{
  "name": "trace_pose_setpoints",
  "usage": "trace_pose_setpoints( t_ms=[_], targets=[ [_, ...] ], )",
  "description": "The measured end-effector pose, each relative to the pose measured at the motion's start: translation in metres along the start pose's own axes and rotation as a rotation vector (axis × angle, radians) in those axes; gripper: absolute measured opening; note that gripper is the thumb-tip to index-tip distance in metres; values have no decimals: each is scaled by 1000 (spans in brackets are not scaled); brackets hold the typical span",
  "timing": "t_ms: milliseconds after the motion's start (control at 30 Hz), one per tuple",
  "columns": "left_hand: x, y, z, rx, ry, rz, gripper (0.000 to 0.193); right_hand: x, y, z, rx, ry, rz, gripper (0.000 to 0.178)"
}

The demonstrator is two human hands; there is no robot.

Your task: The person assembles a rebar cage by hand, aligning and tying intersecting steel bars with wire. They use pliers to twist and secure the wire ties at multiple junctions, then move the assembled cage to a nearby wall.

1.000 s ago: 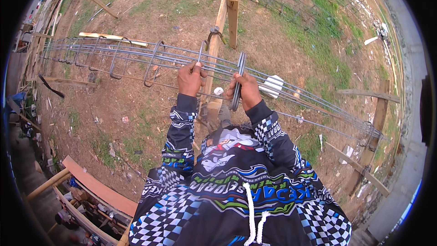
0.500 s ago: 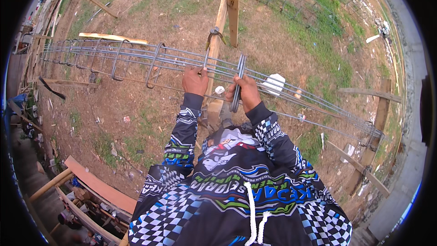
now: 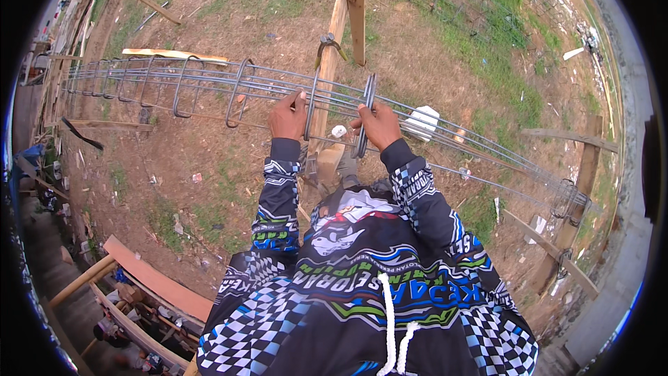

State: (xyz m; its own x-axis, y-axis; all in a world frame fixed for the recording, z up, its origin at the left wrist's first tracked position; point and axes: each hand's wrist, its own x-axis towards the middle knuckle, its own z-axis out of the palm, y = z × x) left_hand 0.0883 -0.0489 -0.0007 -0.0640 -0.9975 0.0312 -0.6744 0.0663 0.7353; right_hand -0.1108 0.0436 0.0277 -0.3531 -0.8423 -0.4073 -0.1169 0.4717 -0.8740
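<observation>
A long cage of steel rebar point(image 3: 278, 85) runs across in front of me, with bent stirrups point(image 3: 240, 91) spaced along its left part. My left hand point(image 3: 287, 118) is closed, its thumb and fingers pinching at the side of a single stirrup point(image 3: 310, 115) that hangs around the bars. To the right, my right hand point(image 3: 379, 125) has its fingers closed on a tight bundle of stirrups point(image 3: 367, 108), also around the bars. Just beyond the bars, pincers point(image 3: 327, 41) with yellowish handles straddle a wooden beam.
The wooden beam point(image 3: 339, 21) passes under the cage, beside an upright post point(image 3: 356, 25). A white box-like piece point(image 3: 422, 123) lies on the ground beyond the bars. Timber supports point(image 3: 584, 167) stand at the right end. A wooden structure point(image 3: 156, 278) is at lower left.
The single stirrup has come upright and stands around the bars, with my left hand shifted slightly left. My right hand and the stirrup bundle have shifted slightly, the bundle now sitting higher.
</observation>
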Motion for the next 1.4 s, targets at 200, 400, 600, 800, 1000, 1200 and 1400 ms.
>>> trace_pose_setpoints(
  t_ms=[200, 400, 600, 800, 1000, 1200, 1400],
  targets=[
    [-18, 32, -45, -270, 21, -36, 29, 13, 32, -20, -531, -39, -17, 42],
    [-82, 109, -48, -207, -222, 165, 37, 1, 85, -70, -463, 109, 61, 39],
    [-127, 116, 46, 412, -323, 269, 120, -41, 136, -216, -717, 364, 176, 40],
    [-105, 88, 72, 563, -298, 26, 132, -78, 205, -344, -916, 637, 373, 43],
    [-103, 80, 82, 678, -340, -22, 138, -120, 229, -367, -962, 944, 263, 39],
    [-103, 67, 84, 683, -328, -3, 144, -88, 146, -258, -369, 511, -189, 31],
    [-102, 76, 80, 722, -398, -23, 148, -2, 33, -70, -635, -136, -318, 47]
  ],
)
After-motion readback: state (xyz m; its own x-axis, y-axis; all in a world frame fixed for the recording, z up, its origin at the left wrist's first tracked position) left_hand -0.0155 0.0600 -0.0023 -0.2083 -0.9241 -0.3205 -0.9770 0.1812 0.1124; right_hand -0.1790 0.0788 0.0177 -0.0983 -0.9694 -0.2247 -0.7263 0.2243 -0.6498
